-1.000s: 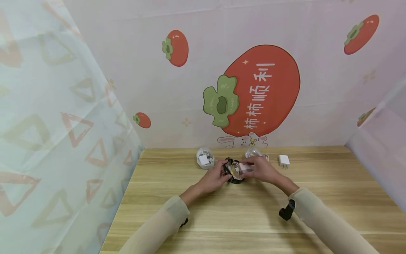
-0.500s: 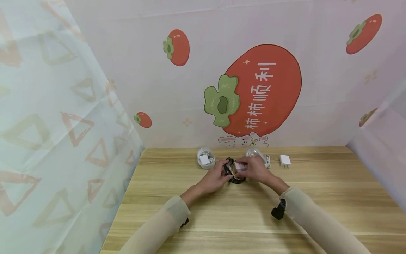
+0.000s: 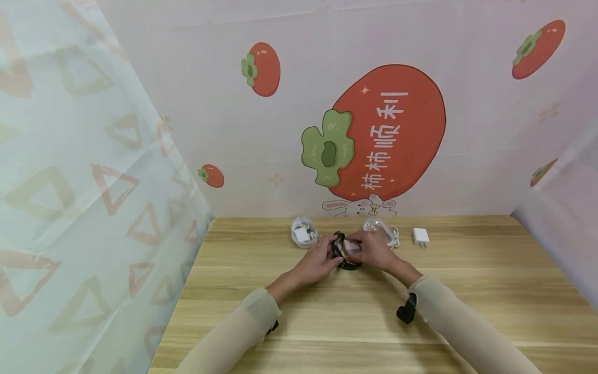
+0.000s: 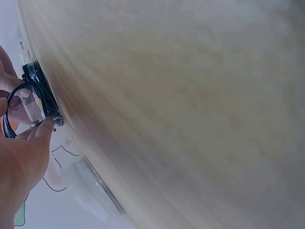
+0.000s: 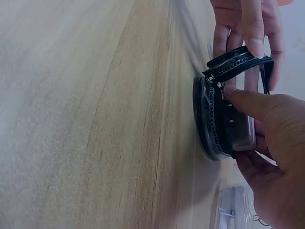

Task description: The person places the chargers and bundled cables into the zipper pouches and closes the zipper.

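Note:
On the table, between both hands, a small clear pouch with a black zipper edge (image 5: 212, 119) stands with its flap lifted. My left hand (image 3: 317, 261) pinches the black-edged flap, thumb and fingers on either side. From the right, my right hand (image 3: 376, 250) grips a small pale block (image 3: 352, 246) that looks like a charger, down in the pouch's mouth. In the right wrist view that hand (image 5: 281, 133) has its thumb close to the zipper pull, and the block (image 5: 245, 131) shows dark and glossy. The pouch's contents are mostly hidden by fingers.
Left of the pouch is a clear round case (image 3: 294, 240) with a white charger and cable inside. Behind the right hand lies another clear round case (image 3: 374, 223), beside a bundled white cable (image 3: 396, 237). Further right sits a white plug charger (image 3: 420, 236). A printed cloth wall (image 3: 280, 124) rises behind.
My right hand has moved left and lowered the pale block into the pouch, over the coiled light cable. The bundled white cable has come into view. My left hand keeps its hold.

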Available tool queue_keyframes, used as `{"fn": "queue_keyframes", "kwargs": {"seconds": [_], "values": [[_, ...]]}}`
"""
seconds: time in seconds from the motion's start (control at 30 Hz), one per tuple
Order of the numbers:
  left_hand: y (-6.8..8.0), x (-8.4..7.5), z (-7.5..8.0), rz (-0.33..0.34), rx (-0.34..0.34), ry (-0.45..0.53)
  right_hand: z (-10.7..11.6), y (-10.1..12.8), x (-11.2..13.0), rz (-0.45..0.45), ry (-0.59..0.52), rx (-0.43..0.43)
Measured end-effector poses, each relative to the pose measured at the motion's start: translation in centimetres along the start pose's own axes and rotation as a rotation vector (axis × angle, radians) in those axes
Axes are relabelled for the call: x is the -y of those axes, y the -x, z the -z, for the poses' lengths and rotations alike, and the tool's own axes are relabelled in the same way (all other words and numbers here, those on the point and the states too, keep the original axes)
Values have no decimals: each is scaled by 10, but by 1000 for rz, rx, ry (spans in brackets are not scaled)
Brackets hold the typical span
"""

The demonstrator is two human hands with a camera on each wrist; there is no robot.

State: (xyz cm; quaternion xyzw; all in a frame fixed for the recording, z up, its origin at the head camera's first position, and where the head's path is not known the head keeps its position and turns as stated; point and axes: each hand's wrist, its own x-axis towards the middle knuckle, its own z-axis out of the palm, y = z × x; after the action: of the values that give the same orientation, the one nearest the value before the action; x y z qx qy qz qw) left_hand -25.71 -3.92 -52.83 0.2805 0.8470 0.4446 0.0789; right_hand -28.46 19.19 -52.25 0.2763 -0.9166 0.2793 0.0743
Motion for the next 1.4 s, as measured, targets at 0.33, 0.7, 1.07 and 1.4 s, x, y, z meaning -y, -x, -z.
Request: {"fn": "queue_keyframes", "kwargs": {"seconds": [0.33, 0.7, 1.07, 1.4], "values": [[0, 0, 0, 0, -1, -49, 5, 4, 3, 29, -33, 3], [-2, -1, -1, 2, -8, -67, 10, 12, -1, -4, -97, -37], [-6, -8, 1, 11, -27, -201, 5, 11, -6, -20, -116, -48], [-10, -20, 5, -22, 23, -330, 9, 18, -3, -47, -151, -83]]}}
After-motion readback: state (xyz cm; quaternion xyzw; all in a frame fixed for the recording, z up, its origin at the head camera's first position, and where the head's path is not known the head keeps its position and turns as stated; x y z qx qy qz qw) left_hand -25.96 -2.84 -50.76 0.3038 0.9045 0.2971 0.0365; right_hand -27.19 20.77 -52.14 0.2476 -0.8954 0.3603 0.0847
